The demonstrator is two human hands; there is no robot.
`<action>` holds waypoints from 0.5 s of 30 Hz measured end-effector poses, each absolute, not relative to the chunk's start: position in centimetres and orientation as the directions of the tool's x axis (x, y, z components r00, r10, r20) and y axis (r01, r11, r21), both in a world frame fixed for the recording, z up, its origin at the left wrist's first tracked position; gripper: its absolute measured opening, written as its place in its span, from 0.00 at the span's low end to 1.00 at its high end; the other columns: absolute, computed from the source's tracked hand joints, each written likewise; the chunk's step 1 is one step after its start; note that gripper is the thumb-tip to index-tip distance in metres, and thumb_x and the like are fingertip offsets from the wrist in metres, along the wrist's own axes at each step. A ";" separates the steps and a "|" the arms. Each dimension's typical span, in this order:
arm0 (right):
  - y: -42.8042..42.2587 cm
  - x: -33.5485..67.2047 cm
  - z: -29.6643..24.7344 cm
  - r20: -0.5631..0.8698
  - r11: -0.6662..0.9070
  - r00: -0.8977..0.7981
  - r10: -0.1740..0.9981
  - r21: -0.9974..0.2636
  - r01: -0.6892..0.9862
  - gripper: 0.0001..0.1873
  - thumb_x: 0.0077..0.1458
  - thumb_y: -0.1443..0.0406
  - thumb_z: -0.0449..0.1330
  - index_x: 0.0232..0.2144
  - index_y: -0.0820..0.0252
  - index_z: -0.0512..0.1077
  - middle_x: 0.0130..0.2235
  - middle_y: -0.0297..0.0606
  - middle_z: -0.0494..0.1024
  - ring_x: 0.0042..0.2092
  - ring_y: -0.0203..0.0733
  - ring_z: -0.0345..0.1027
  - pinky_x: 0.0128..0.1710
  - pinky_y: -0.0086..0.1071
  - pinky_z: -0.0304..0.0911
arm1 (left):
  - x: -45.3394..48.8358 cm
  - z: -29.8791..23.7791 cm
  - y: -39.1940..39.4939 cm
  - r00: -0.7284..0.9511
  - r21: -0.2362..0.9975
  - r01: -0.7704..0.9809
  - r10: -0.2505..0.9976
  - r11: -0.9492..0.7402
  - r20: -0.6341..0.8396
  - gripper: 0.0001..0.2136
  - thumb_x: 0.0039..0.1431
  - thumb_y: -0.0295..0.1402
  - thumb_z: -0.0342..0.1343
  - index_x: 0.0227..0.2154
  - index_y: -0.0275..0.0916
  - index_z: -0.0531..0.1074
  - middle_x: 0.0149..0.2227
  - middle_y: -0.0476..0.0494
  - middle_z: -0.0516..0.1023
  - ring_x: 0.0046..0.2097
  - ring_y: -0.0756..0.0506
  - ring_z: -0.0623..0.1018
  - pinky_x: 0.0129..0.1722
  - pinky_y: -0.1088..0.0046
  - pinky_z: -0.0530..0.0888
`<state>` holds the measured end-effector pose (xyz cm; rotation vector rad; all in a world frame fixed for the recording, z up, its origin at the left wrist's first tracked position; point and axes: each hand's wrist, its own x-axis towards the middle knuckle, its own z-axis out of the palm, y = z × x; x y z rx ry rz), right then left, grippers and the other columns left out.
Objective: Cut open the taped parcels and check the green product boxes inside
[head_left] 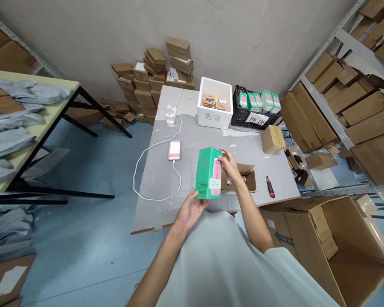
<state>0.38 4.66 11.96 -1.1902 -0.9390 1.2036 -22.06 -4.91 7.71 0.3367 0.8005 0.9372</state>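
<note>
Holding green box (208, 175) in closed grip, left hand (192, 209) low, right hand (231, 166) high, grey table (208, 137), blue floor (80, 221)

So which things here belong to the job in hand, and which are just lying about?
Likely in use:
green box, held by left hand and right hand
open carton
black crate of similar green boxes

Seemingly lying about:
red cutter
phone
white foam box

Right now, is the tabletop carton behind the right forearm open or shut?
Open: the carton shows its interior and some contents; the green box and right forearm partly cover it.
</note>
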 end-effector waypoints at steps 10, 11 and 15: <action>-0.2 -5.5 12.2 0.216 0.102 0.298 0.930 -0.930 0.354 0.56 0.67 0.43 0.72 0.83 0.53 0.54 0.82 0.56 0.62 0.81 0.61 0.62 0.81 0.58 0.64 | -20.0 10.9 -7.2 -0.159 0.995 -0.051 0.983 0.089 -0.096 0.26 0.51 0.40 0.81 0.50 0.47 0.77 0.64 0.37 0.80 0.67 0.33 0.79 0.54 0.66 0.83; -0.2 -5.8 12.2 0.233 0.106 0.309 0.922 -0.919 0.380 0.54 0.68 0.45 0.71 0.83 0.54 0.53 0.82 0.55 0.63 0.82 0.59 0.59 0.83 0.58 0.60 | -20.0 11.0 -7.4 -0.153 0.997 -0.008 0.986 0.072 -0.073 0.25 0.51 0.40 0.81 0.50 0.47 0.78 0.65 0.37 0.79 0.69 0.33 0.78 0.54 0.66 0.83; -0.1 -5.2 12.2 0.240 0.169 0.296 0.924 -0.954 0.246 0.50 0.69 0.45 0.70 0.81 0.53 0.56 0.81 0.53 0.66 0.79 0.57 0.65 0.82 0.56 0.63 | -21.2 11.0 -7.5 -0.085 0.984 -0.126 0.987 0.125 -0.136 0.27 0.52 0.44 0.81 0.52 0.47 0.77 0.67 0.36 0.79 0.70 0.31 0.78 0.55 0.65 0.84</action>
